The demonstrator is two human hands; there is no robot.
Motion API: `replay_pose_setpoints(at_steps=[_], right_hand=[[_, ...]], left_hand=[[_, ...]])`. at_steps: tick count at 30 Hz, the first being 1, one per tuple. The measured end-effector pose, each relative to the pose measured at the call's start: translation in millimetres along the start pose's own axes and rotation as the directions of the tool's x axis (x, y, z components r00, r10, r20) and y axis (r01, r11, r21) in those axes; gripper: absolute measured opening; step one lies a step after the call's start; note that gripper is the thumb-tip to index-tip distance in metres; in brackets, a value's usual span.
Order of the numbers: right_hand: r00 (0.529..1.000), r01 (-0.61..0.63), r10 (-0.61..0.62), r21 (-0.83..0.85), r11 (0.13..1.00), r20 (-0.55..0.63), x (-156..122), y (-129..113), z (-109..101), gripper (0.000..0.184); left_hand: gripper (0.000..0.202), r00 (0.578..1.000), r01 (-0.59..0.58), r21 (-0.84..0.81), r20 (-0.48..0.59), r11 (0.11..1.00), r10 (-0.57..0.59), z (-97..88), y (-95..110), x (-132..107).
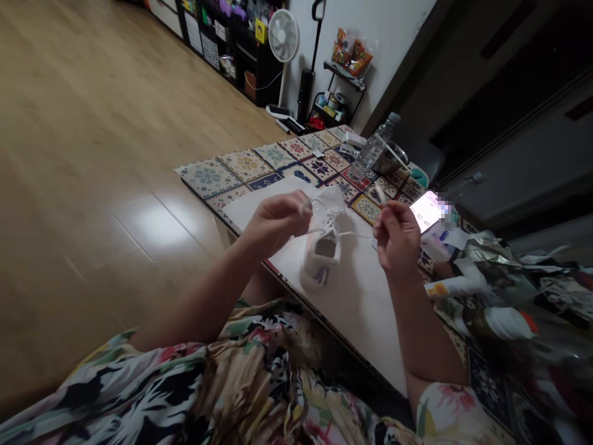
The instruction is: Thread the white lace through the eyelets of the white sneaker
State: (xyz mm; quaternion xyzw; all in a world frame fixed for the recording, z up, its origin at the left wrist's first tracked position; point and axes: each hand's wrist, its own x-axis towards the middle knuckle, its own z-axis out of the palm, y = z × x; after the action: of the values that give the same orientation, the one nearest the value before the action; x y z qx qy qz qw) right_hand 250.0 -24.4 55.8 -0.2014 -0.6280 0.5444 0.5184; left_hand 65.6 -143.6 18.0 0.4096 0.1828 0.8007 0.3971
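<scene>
The shoe (324, 247) looks laced through; left hand (275, 222) and right hand (397, 238) each pinch a lace end (356, 235), no knot yet.

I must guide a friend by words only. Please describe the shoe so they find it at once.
A white sheet lies on the patterned table mat. The shoe sits on it, between the left hand and the right hand, which each pinch a lace. It is the only footwear, all white.
</scene>
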Motion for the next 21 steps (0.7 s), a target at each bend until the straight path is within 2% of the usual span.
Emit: replay_pose_setpoints(at_steps=[3,5,8,11,14,17,21], right_hand=[[0.99,0.045,-0.023,-0.152,0.987,0.139,-11,2,4,0.016],[0.976,0.089,-0.041,-0.215,0.973,0.216,-18,0,6,0.013],[0.952,0.158,-0.074,-0.269,0.95,0.297,-26,-3,10,0.012],[0.923,0.227,-0.11,-0.288,0.93,0.369,-31,-1,13,0.012],[0.901,0.278,-0.14,-0.3,0.912,0.409,-32,2,15,0.01],[0.888,0.335,-0.179,-0.33,0.883,0.422,-31,-1,14,0.009],[0.85,0.439,-0.248,-0.364,0.821,0.464,-29,-14,12,0.012]], left_hand=[[0.02,0.988,-0.033,0.2,0.157,0.979,0.001,6.1,3,-5],[0.025,0.983,-0.034,0.309,0.183,0.95,-0.024,10.6,5,-6],[0.032,0.987,0.084,0.418,0.089,0.904,-0.133,19.5,1,-6],[0.039,0.98,0.196,0.386,-0.053,0.902,-0.19,27.7,-11,-6],[0.04,0.984,0.168,0.345,-0.115,0.923,-0.136,32.7,-23,-8],[0.035,0.986,0.109,0.344,-0.154,0.933,-0.058,37.8,-27,-11],[0.034,0.99,0.032,0.377,-0.136,0.926,0.021,48.5,-23,-12]])
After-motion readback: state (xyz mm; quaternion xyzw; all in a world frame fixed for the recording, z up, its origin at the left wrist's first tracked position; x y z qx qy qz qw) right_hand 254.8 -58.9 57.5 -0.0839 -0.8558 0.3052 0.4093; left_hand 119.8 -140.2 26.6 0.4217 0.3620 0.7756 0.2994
